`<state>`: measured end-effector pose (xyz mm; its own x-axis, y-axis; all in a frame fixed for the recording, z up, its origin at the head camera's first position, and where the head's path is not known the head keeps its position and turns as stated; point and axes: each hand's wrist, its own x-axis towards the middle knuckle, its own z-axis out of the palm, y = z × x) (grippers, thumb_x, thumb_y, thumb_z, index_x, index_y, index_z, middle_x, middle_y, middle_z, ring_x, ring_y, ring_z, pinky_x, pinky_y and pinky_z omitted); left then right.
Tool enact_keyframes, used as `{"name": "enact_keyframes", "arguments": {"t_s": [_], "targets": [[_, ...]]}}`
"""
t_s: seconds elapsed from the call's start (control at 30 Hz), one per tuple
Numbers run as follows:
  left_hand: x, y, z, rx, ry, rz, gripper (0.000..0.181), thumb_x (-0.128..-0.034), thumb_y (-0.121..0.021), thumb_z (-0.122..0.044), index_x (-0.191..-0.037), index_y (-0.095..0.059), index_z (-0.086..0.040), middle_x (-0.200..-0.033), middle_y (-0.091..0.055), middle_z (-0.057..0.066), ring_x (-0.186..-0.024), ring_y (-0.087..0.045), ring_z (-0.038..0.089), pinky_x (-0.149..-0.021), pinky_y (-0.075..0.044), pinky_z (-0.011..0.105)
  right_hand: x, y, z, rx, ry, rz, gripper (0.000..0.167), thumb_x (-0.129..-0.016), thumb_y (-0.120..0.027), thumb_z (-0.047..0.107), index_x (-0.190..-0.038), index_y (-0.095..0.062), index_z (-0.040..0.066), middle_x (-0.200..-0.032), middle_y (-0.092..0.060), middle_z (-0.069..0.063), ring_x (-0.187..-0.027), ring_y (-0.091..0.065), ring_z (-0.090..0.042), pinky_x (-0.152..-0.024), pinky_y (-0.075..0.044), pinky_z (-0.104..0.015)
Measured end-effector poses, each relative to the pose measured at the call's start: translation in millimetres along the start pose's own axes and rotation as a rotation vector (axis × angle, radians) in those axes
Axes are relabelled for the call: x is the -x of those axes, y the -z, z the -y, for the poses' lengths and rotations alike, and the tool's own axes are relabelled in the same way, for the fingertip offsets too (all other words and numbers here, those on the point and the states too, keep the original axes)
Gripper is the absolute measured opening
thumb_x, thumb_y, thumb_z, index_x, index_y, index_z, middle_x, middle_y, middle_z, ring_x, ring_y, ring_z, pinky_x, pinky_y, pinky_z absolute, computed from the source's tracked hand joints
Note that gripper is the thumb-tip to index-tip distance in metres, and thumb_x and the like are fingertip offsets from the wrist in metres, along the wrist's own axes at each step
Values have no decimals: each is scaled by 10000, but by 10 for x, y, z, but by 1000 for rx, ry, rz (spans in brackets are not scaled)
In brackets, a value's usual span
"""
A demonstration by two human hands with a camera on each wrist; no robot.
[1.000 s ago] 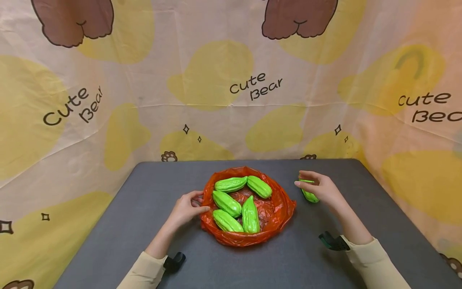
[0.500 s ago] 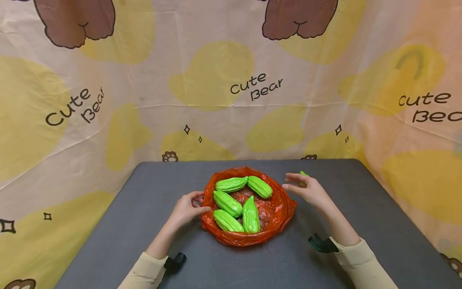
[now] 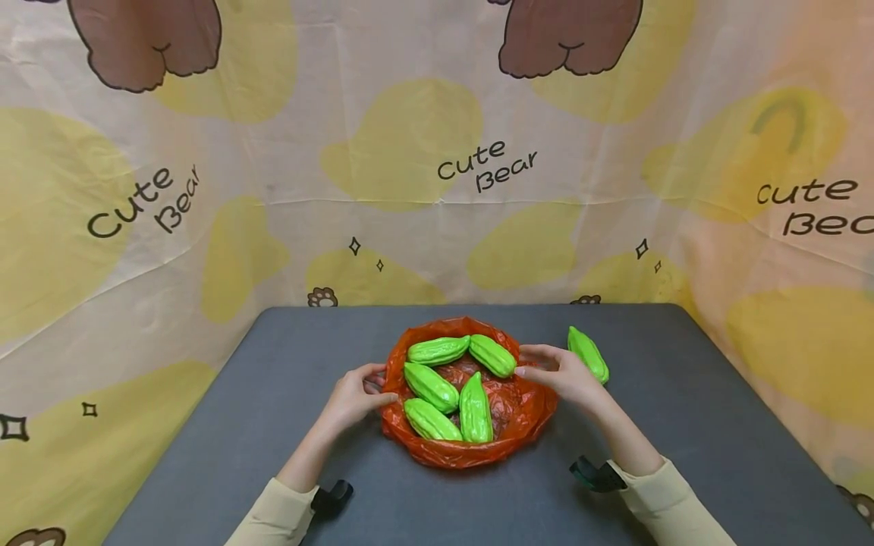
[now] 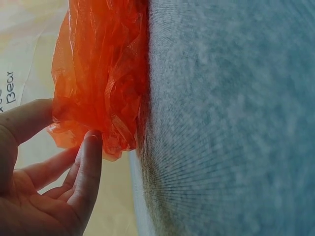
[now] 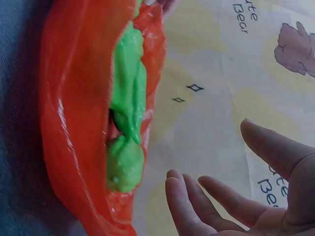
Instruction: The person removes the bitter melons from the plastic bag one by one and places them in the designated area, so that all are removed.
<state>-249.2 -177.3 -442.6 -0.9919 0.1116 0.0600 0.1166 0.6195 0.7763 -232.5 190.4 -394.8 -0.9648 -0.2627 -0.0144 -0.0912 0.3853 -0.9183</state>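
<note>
Grey table (image 3: 287,356) before me, far corners rounded. Cloth backdrop (image 3: 403,45) behind far edge and beyond both side edges — pale, creased, with yellow blotches (image 3: 403,144). Brown bear prints (image 3: 570,38) high above far edge, cut off by top of my view. "Cute Bear" lettering (image 3: 488,164) left, middle, right. Paw prints (image 3: 322,297) just above far edge — one toward each far corner.

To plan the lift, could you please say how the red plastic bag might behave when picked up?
The red plastic bag would probably flop and sag, as its thin film is crumpled. The five green ridged gourds inside may slide together, as bare bag shows beside them.
</note>
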Motion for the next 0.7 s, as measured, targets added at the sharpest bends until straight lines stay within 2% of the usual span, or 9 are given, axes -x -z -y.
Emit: {"name": "enact_keyframes", "arguments": {"t_s": [0.17,0.43,0.7], "targets": [[9,13,15,5,-7,-3,567,-737,-808,-206,-1234,-605,-23,-943,-664,73,-749,-613,149,-597,-494,282,-22,-83,-18,-40,-7,22,608,-879,-676,285,-1365,-468,-16,-1368,-496,-228,-1157,-566,-320,-920,-485,-453],[23,13,10,19,-11,1,554,-746,-800,-186,-1239,-603,-27,-949,-658,78,-737,-610,140,-593,-491,279,-94,-213,-99,-19,-45,49,614,-856,-697,332,-1344,-506,12,-1302,-560,-212,-1152,-570,-303,-901,-499,-422],[20,15,-6,24,-8,2,546,-744,-799,-177,-1232,-608,-24,-943,-663,74,-737,-614,143,-595,-495,280,-166,-386,-183,-109,-97,119,599,-866,-693,281,-1336,-491,-29,-1258,-586,-216,-1097,-615,-272,-911,-500,-426]]}}
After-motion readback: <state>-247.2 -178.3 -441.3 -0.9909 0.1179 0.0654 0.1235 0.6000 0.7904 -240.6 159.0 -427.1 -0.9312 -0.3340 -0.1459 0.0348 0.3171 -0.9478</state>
